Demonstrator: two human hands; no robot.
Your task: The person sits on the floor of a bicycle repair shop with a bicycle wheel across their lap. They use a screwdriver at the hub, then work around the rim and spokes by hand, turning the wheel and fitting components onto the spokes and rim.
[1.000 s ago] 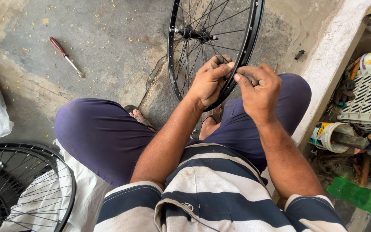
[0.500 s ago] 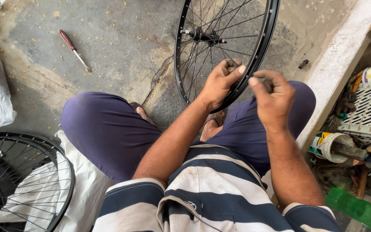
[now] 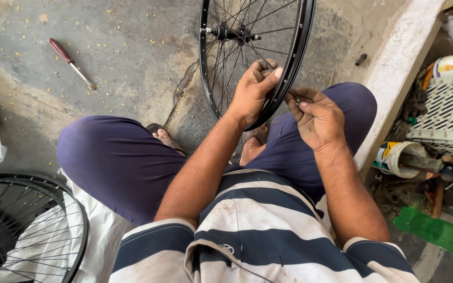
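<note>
The wheel (image 3: 289, 57) is black — rim, spokes and all — with a silvery hub (image 3: 230, 34) at its middle. A second wheel (image 3: 27, 225) is black too, lying over white cloth (image 3: 98, 246). The trousers (image 3: 116, 162) are deep purple-blue; the shirt (image 3: 258, 230) carries broad navy and off-white stripes. The screwdriver (image 3: 69, 62) has a dark red handle and a pale metal shaft. The floor (image 3: 111, 78) is mottled grey, flecked with yellow. The crate (image 3: 449, 115) is cream — below it lies a bright green bottle (image 3: 439, 233).

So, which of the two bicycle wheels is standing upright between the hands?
The upright wheel with the hub, gripped by the left hand; the other wheel lies flat at lower left.
</note>
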